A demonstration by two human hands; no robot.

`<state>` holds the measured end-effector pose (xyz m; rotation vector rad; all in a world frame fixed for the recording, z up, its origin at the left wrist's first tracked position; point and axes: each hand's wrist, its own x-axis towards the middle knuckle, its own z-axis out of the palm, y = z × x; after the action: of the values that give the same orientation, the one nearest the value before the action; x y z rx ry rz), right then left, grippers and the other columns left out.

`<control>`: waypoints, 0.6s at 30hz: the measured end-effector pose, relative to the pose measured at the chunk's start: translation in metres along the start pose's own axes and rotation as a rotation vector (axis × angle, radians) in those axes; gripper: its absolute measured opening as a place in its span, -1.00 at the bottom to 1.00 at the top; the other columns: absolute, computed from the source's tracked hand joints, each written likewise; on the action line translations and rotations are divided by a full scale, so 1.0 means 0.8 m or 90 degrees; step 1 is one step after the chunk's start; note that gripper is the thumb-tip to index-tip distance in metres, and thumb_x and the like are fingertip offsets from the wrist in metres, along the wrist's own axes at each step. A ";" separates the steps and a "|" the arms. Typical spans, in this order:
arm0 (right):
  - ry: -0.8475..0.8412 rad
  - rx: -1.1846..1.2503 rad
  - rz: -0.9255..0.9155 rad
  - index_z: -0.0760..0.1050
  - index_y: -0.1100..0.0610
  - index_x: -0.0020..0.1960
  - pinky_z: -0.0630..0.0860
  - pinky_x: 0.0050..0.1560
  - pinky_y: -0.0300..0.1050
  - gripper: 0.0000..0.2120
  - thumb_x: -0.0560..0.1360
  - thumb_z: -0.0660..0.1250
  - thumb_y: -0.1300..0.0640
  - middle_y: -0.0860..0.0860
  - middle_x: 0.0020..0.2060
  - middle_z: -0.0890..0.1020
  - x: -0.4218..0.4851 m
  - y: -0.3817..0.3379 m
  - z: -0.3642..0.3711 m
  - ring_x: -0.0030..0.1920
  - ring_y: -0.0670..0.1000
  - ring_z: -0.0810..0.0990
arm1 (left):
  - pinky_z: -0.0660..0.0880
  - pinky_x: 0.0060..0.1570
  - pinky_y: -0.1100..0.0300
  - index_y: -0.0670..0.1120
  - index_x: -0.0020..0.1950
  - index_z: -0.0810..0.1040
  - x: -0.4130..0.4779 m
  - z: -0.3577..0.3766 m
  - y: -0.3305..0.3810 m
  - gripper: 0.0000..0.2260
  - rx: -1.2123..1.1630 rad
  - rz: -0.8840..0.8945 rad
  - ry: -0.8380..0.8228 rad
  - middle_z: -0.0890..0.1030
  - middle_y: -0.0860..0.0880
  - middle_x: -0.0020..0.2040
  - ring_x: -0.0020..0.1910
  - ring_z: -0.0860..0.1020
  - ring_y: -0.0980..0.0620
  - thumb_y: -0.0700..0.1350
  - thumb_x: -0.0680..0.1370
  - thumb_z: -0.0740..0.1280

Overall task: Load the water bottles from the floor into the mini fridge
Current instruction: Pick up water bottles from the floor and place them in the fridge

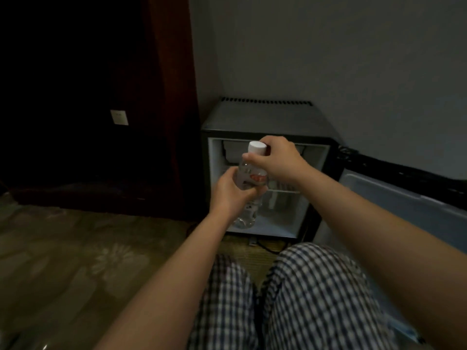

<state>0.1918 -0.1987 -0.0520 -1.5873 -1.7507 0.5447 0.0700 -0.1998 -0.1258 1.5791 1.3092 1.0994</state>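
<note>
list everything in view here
water bottle: one, clear, white cap, red label, held before the open fridge
mini fridge: one, dark outside, white inside, against the wall
fridge door: one, pale inside, swung open rightward
wire shelf: one, pale, inside the fridge
wall plate: one, white, on dark panel at left
carpet: one, patterned brown, floor
checked trousers: one pair, dark and white, bottom centre
left hand: one, grips the bottle's body
right hand: one, grips the bottle's neck
</note>
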 end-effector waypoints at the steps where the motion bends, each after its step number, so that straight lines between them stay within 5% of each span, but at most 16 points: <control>1: 0.005 0.012 0.016 0.49 0.10 -0.08 0.33 -0.56 -0.44 -0.78 0.44 0.41 -0.03 -0.10 -0.32 0.49 -0.002 0.009 -0.009 -0.31 -0.16 0.48 | 0.54 0.01 0.16 -0.02 0.11 0.49 0.003 0.013 0.002 -0.58 -0.003 0.001 -0.008 0.60 0.11 -0.04 0.00 0.56 0.12 -0.01 0.32 0.53; 5: 0.008 -0.024 0.065 0.48 0.08 -0.08 0.37 -0.34 -0.26 -0.74 0.41 0.42 -0.07 -0.10 -0.30 0.50 -0.005 0.052 -0.037 -0.24 -0.11 0.49 | 0.54 0.01 0.17 0.07 0.07 0.45 0.014 0.062 0.000 -0.61 -0.015 -0.016 -0.050 0.59 0.08 0.02 0.05 0.56 0.09 -0.02 0.33 0.52; 9: -0.023 -0.042 0.129 0.50 0.16 0.03 0.56 -0.04 0.01 -0.67 0.44 0.38 -0.08 0.06 -0.06 0.59 0.000 0.098 -0.039 -0.03 0.07 0.59 | 0.54 0.11 -0.01 0.02 0.16 0.47 0.023 0.096 -0.016 -0.52 0.026 -0.056 -0.080 0.58 0.00 0.13 0.11 0.55 0.00 0.08 0.31 0.51; 18: -0.115 0.034 0.285 0.49 0.10 0.11 0.57 -0.34 -0.17 -0.72 0.51 0.31 -0.06 -0.02 -0.24 0.57 0.016 0.184 0.000 -0.36 -0.12 0.55 | 0.44 -0.06 0.22 -0.06 0.17 0.49 0.051 0.148 -0.078 -0.53 0.080 -0.100 -0.145 0.54 0.05 -0.02 -0.04 0.49 0.11 -0.03 0.33 0.53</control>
<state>0.2921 -0.1625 -0.1547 -1.9512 -1.4879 0.9668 0.1678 -0.1553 -0.2158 1.6097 1.3415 0.7302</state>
